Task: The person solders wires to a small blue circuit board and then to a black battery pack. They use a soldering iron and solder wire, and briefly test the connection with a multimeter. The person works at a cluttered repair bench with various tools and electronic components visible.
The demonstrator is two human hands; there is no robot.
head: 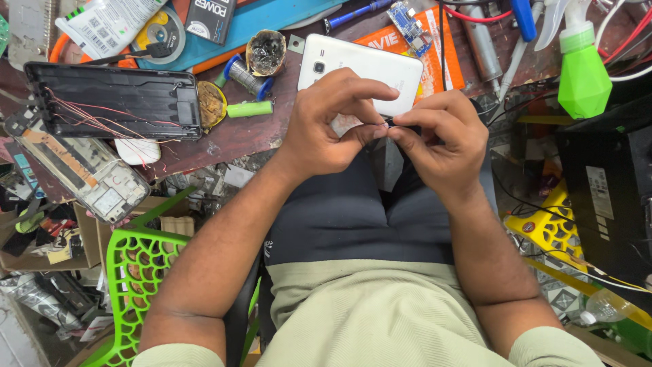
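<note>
1. Above the lap, left hand [326, 122] and right hand [441, 139] pinch a tiny dark part [389, 123] between fingertips; its long axis is too small to tell.
2. Just behind, the white phone [360, 68] lies face-down at the cluttered bench edge [251, 132], long axis running left-right.

The person wears a pale beige-green shirt [367, 319] of finely ribbed cloth, with short sleeves whose hems show at the bottom edge on both sides. The forearms are bare from the sleeve hems down to the wrists, with no watch, band or bracelet on either wrist. The left hand [329, 126] and the right hand [441, 139] are bare, with no gloves and no rings to be seen on the fingers that show. Below the shirt hem the lap is covered by dark navy shorts or trousers [346, 217] of smooth cloth, with a small pale mark near the left side seam.
</note>
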